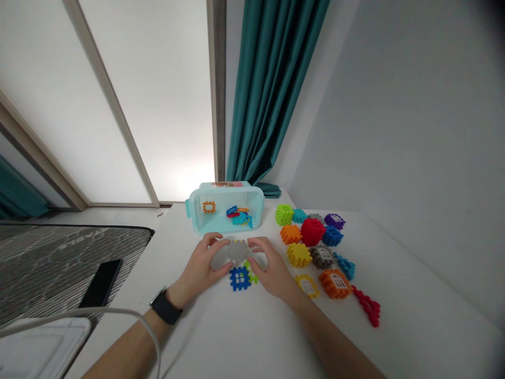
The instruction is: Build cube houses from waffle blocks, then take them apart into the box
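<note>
A grey toothed building tile [238, 252] is between my two hands above the white table, with bits of yellow showing along its far edge. My left hand [204, 261] curls its fingers and thumb around the tile's left side. From the right, my right hand [273, 267] grips the opposite edge between fingers and thumb. Just nearer to me lies a blue window tile [240, 279]. A lime green tile [252, 272] sits beside it, partly hidden by my right hand.
A light blue bin [199, 223] behind my hands holds an orange frame tile [209, 207] and several mixed pieces. On the right stand stacks of toothed tiles, including red [312, 232], yellow [299, 255] and orange [335, 284] ones. A white cable [118, 310] crosses the lower left.
</note>
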Demonstrator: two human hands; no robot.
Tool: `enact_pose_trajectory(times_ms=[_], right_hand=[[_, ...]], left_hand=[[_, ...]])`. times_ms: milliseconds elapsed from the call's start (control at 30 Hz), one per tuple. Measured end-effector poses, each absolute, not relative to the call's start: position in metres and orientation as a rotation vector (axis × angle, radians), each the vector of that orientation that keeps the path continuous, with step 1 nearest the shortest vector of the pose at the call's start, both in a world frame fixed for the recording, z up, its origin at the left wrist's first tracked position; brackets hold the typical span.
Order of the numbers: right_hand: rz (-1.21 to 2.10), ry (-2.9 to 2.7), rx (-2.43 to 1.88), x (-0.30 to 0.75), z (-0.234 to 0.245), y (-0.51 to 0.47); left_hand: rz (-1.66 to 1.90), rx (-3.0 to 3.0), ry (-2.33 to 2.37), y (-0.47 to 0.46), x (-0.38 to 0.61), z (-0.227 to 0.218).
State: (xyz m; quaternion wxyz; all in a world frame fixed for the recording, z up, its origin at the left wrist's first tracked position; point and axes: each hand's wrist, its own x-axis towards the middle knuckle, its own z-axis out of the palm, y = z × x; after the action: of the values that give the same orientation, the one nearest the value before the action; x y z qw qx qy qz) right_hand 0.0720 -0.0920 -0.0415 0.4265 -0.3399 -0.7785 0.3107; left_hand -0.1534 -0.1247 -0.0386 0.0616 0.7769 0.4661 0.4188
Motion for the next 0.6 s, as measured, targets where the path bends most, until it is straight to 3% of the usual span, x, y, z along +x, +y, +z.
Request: enact_pose_trajectory(times_ms=[600], right_hand=[[0.577, -2.002, -0.782, 0.0739, -0.04, -0.0953]], left_hand=[[1.297, 2.272, 1.344, -0.1267, -0.1524, -0.0364]])
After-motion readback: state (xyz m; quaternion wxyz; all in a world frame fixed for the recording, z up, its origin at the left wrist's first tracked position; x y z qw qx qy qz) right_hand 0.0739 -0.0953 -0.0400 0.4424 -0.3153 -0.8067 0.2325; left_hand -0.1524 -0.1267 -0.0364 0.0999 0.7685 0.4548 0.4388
